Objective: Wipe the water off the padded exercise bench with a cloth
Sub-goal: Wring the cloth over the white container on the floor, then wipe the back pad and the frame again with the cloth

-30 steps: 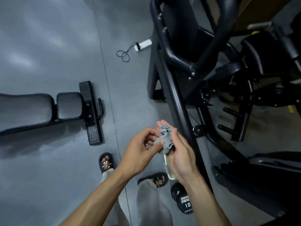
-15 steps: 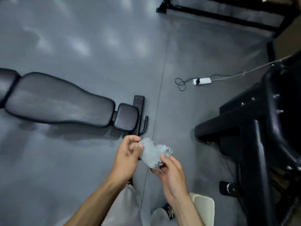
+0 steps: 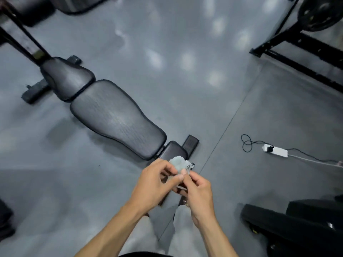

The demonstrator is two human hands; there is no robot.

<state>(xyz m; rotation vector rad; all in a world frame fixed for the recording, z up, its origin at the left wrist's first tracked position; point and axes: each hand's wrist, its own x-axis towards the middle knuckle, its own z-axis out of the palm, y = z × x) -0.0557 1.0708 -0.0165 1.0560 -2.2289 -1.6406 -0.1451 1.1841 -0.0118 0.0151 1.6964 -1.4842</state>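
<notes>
Grey gym floor [image 3: 185, 93], glossy, light reflections on it; seam line runs diagonally at right. Padded exercise bench [image 3: 115, 117] lies flat, black, slanting from upper left to centre. White power strip [image 3: 276, 151] w/ black cable on floor at right. Black rack frame [image 3: 297, 52] top right, cut off by edge. Both hands in front of bench's near end: left hand [image 3: 152, 186] and right hand [image 3: 199, 193] pinch small grey cloth [image 3: 178, 165], bunched up between fingertips. Water on pad not discernible, maybe blur. Dark equipment lower right, partly out of frame.
</notes>
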